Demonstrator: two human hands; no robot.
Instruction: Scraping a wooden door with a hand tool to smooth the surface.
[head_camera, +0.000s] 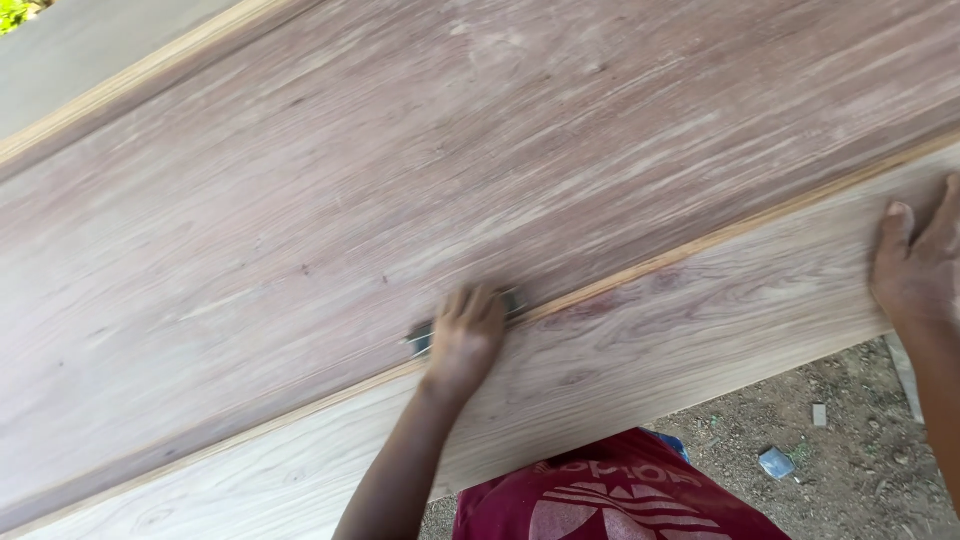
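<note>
A large wooden panel (420, 170) with reddish-brown grain lies tilted across the view, with a paler wooden frame rail (700, 300) along its near edge. My left hand (465, 335) is shut on a small dark grey sanding pad (420, 341) and presses it on the thin light seam (640, 270) between panel and rail. The hand looks blurred. Only the pad's ends show at either side of the fingers. My right hand (920, 265) rests flat on the pale rail at the right edge, fingers spread, holding nothing.
Below the rail's near edge is bare dirt ground (850, 450) with small stones and a pale scrap (776, 463). My red shirt (610, 500) shows at the bottom. A second pale rail (130, 80) borders the panel's far side.
</note>
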